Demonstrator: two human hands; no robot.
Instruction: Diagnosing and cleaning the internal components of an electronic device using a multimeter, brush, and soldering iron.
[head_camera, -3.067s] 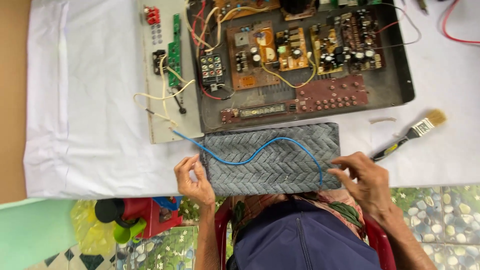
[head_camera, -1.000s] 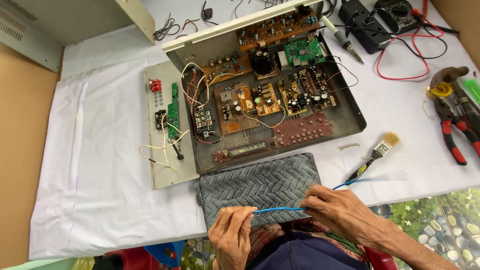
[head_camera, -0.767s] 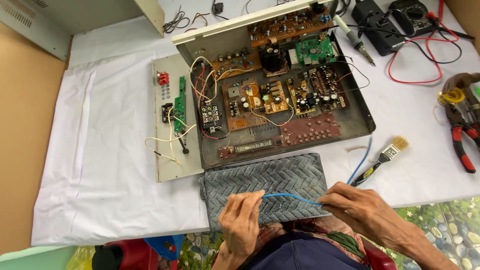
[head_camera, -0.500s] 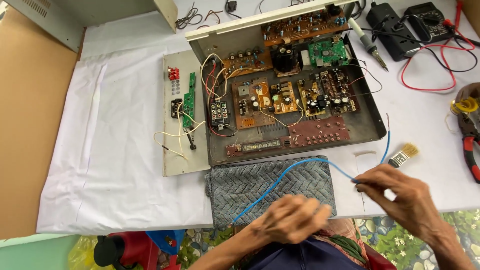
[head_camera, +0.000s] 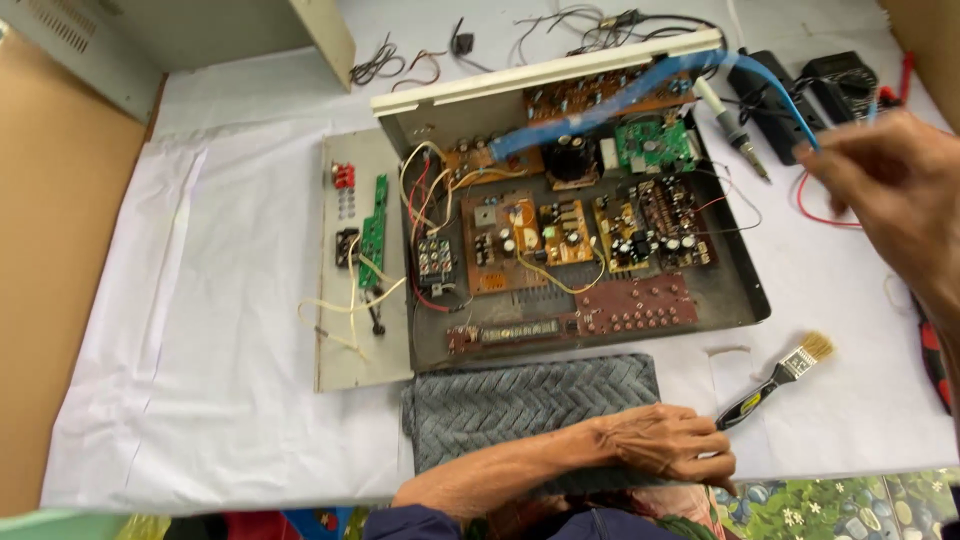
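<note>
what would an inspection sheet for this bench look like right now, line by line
surface: white sheet spread over the table, brown board along its left edge
job's things: blue wire raised over the open chassis with bare circuit boards; grey folded cloth at the near edge
clutter: paintbrush, soldering iron, detached front panel, red-handled tool at the right edge
grippers: right hand up, pinching the blue wire; left hand flat on the cloth
cables: red lead right of the chassis, loose dark wires at the far edge
surroundings: grey metal case top left, patterned floor below
</note>
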